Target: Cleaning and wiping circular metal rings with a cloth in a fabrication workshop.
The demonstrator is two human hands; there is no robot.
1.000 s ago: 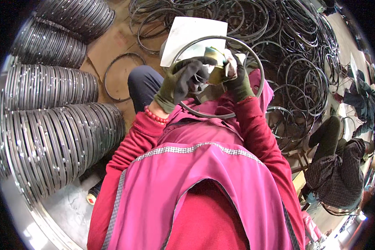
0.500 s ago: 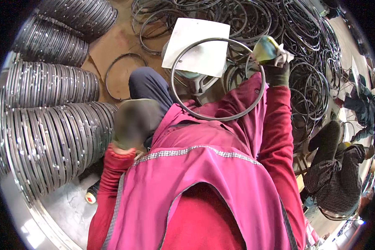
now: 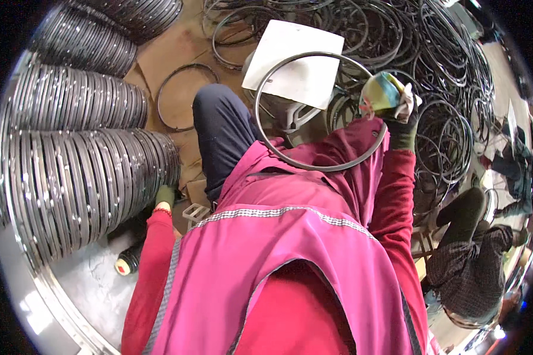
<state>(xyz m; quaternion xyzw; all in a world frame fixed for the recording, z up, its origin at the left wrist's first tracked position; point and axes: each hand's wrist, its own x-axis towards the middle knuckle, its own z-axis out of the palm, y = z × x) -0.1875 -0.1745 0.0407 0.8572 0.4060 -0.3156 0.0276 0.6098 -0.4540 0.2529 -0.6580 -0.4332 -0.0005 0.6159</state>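
Right hand (image 3: pixel 404 123): my fingers were curled round a bunched cloth (image 3: pixel 382 92) at the ring's (image 3: pixel 331 168) right side; couldn't tell if they gripped the rim.
Left hand (image 3: pixel 165 195): beside the nearest ring row (image 3: pixel 83 189); fingers mostly hidden, couldn't tell opening or hold.
Ring: 1, over my lap, far edge crossing the white sheet (image 3: pixel 299 44).

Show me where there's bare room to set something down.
Brown floor shows inside the lone ring and beyond it, between the ring stacks at left and the tangled rings. The far part of the white panel looks bare, outside the ring over the lap. Crowded: the right side, with tangled rings, the right hand and cloth.
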